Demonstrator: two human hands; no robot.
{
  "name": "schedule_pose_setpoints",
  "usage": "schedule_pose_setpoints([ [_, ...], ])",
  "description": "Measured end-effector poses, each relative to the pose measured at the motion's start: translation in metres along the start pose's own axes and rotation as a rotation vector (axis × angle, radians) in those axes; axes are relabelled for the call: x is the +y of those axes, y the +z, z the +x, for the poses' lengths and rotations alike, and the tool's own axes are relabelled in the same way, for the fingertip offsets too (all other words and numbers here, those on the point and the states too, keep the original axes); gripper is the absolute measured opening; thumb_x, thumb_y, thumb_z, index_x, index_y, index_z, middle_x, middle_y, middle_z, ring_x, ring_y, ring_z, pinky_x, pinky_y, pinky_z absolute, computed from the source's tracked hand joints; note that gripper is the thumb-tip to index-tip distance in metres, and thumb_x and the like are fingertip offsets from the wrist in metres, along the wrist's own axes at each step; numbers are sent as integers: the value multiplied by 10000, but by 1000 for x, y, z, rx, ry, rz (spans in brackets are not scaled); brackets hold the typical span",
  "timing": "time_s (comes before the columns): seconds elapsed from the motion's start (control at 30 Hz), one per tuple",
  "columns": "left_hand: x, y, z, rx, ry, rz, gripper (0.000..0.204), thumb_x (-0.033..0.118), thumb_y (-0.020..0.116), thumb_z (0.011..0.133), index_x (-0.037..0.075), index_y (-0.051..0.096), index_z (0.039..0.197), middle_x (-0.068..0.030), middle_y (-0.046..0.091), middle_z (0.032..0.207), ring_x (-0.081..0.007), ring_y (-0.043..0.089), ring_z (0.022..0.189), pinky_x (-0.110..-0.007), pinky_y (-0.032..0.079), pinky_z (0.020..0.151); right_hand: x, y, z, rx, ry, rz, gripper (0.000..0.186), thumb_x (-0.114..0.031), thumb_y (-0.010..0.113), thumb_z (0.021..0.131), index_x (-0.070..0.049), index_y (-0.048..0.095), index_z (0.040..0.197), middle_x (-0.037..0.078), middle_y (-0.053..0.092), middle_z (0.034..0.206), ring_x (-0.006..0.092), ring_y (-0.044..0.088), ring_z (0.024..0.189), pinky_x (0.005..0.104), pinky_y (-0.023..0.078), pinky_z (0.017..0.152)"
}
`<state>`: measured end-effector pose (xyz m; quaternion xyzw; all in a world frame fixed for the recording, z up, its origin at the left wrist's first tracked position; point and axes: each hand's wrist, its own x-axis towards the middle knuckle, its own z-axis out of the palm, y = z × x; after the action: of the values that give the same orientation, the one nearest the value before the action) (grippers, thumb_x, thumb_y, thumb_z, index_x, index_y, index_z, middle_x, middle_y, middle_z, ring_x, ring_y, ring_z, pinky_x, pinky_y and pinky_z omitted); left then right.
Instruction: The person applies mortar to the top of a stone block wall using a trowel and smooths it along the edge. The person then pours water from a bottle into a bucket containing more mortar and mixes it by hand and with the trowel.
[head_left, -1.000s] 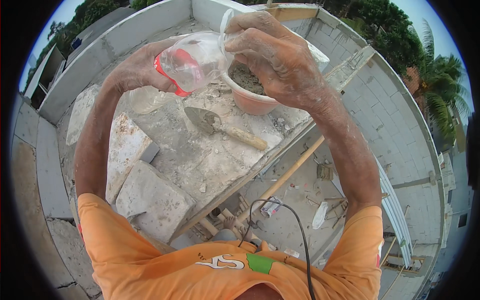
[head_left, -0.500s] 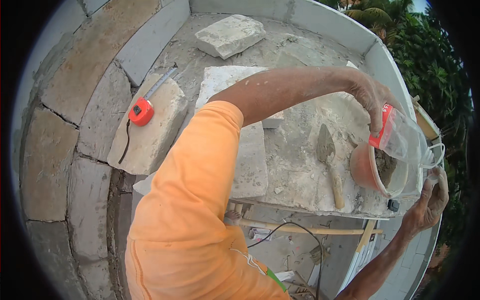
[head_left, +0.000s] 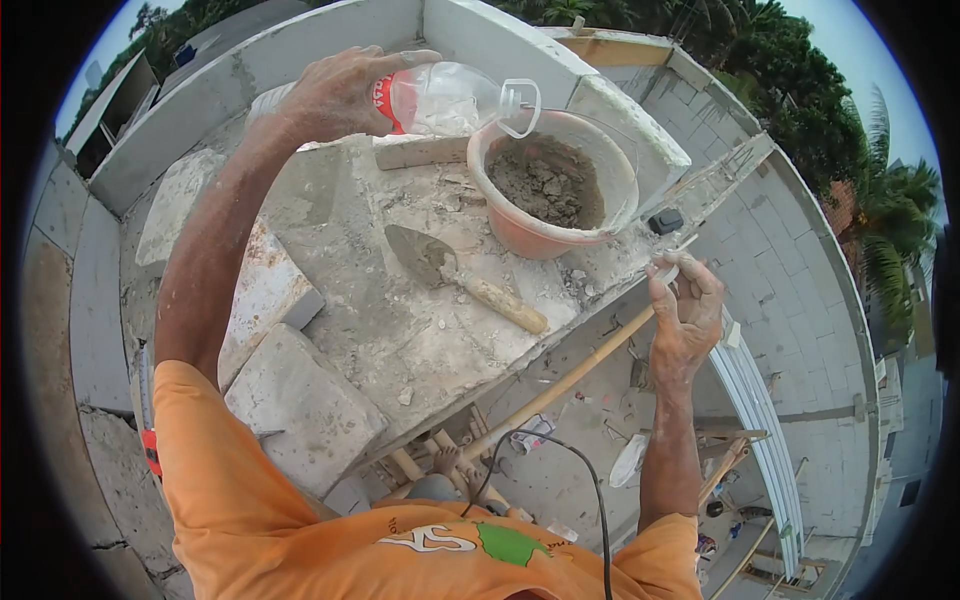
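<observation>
My left hand point(head_left: 335, 95) is wrapped round a large clear plastic bottle point(head_left: 450, 98) with a red label. The bottle lies nearly level, its uncapped neck and white loop handle at the far rim of a worn orange bucket point(head_left: 530, 238). Lumpy grey mortar point(head_left: 550, 185) sits inside the bucket. In front of the bucket, off to its left, a pointed trowel point(head_left: 425, 258) with a wooden handle rests on the block surface. My right hand point(head_left: 687, 318) is raised beyond the ledge edge, its fingers pinching a small whitish round cap point(head_left: 671, 271).
Pale blocks point(head_left: 305, 400) lie at the near left, with a red tape measure point(head_left: 150, 452) partly behind my sleeve. A small black object point(head_left: 664, 221) sits beside the bucket. The ledge drops to a lower floor with a bamboo pole point(head_left: 565, 385) and a dark cable point(head_left: 595, 490).
My view has swung to the right. The bottle has gone from slanting over the bucket to lying nearly level at its far rim. Both hands keep their grips.
</observation>
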<state>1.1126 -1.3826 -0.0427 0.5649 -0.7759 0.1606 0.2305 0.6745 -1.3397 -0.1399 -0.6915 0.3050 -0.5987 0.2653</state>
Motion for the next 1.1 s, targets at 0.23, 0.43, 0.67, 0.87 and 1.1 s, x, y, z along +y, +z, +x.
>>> schedule_pose_setpoints([
  [0.23, 25, 2, 13, -177, -50, 319, 886, 339, 876, 657, 415, 488, 1449, -89, 654, 1045, -257, 621, 1062, -443, 511, 905, 19, -31, -53, 28, 148, -107, 386, 37, 670, 908, -12, 530, 1264, 120, 598, 1215, 195, 616, 1109, 333, 540, 955],
  [0.43, 33, 15, 20, -190, -48, 410, 931, 289, 901, 634, 406, 480, 1456, -55, 623, 1026, -232, 587, 1080, -445, 494, 920, 18, -43, -73, 86, 293, -107, 344, 40, 644, 918, -2, 527, 1239, 103, 604, 1178, 181, 602, 1109, 330, 506, 978],
  [0.67, 31, 14, 25, -212, -48, 426, 887, 276, 862, 676, 446, 468, 1452, -71, 631, 1040, -250, 602, 1085, -461, 503, 887, 25, -55, -86, 77, 286, -177, 386, 46, 664, 901, -10, 529, 1258, 121, 582, 1210, 202, 608, 1123, 335, 549, 953],
  [0.87, 34, 8, 22, -218, -139, 215, 916, 282, 869, 665, 434, 452, 1467, -69, 634, 989, -244, 607, 1044, -455, 507, 893, 21, -50, -86, 117, 316, -65, 397, 62, 655, 899, 7, 501, 1261, 121, 579, 1217, 207, 608, 1132, 336, 539, 966],
  [1.1, 27, 7, -1, -4, -149, -163, 951, 265, 892, 624, 313, 475, 1478, -100, 661, 1116, -253, 613, 1066, -427, 500, 976, 10, -37, -68, 74, 311, 11, 397, 46, 669, 900, 7, 501, 1257, 133, 583, 1230, 218, 613, 1147, 357, 524, 993],
])
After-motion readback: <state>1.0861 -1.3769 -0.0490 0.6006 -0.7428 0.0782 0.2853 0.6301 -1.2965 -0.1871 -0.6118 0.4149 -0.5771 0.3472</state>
